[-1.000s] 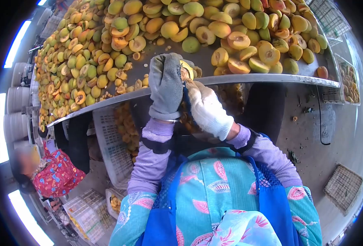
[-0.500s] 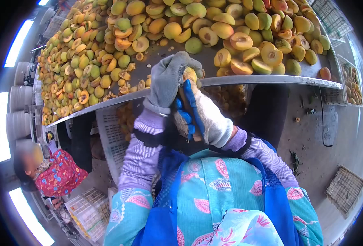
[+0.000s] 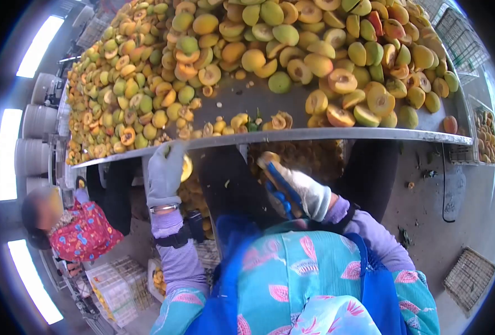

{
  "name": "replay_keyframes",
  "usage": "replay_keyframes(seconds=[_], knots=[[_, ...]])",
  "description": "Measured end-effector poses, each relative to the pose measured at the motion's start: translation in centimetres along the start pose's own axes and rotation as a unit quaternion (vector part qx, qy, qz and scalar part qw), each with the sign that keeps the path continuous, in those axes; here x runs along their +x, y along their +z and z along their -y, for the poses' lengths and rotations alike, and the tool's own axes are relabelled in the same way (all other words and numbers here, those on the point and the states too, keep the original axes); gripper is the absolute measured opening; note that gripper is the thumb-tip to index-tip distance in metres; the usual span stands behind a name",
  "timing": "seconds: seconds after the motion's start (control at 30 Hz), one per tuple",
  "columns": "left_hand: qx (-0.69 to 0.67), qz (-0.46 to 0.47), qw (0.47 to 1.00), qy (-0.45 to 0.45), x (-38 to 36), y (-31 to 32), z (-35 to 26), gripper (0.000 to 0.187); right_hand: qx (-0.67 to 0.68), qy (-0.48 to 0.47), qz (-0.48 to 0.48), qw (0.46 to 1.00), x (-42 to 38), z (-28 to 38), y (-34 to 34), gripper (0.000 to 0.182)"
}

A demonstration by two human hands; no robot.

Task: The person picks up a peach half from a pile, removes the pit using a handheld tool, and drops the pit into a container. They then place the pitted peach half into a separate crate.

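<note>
My left hand point(image 3: 166, 174), in a grey glove, is just below the table's front edge at centre left, its fingers closed on a cut yellow fruit piece point(image 3: 186, 168). My right hand point(image 3: 299, 188), in a white and blue glove, is right of centre below the same edge, wrapped round a wooden-handled tool. The tool's upper end point(image 3: 269, 158) points up and left. Halved fruits point(image 3: 380, 100) and small scraps point(image 3: 219, 125) lie on the metal table point(image 3: 258, 106) beyond both hands.
The table's raised metal rim point(image 3: 325, 134) runs across above my hands. Crates of fruit stand under the table and at its right end point(image 3: 486, 137). A person in red point(image 3: 85, 231) is at the left. An empty crate point(image 3: 469, 279) lies on the floor.
My hands have come apart. The left moved left and down with a fruit piece; the right shifted slightly right and down with the tool. The view has tilted so the table sits lower.
</note>
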State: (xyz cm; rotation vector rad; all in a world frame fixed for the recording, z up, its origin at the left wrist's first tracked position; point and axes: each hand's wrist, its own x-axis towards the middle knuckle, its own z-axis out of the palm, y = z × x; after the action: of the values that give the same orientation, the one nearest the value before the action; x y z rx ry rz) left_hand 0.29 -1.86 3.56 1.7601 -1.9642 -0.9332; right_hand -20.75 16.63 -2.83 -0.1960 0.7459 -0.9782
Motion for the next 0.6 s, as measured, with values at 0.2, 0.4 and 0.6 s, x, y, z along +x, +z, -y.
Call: replay_keyframes(seconds=[0.2,0.4,0.6], knots=[[0.239,-0.168,0.81,0.508,8.7,10.9,-10.1,0.032,-0.027,-0.091,-0.055,0.994,-1.1,1.9,0.5,0.049],[0.135,0.041,0.919,0.367,11.6,12.6,-11.5,0.036,-0.127,-0.26,-0.21,0.934,-0.2,3.7,-1.0,0.034],[-0.003,0.06,0.897,0.438,2.4,10.0,-8.4,0.034,-0.5,-0.372,-0.246,0.742,2.9,5.6,1.0,0.037]])
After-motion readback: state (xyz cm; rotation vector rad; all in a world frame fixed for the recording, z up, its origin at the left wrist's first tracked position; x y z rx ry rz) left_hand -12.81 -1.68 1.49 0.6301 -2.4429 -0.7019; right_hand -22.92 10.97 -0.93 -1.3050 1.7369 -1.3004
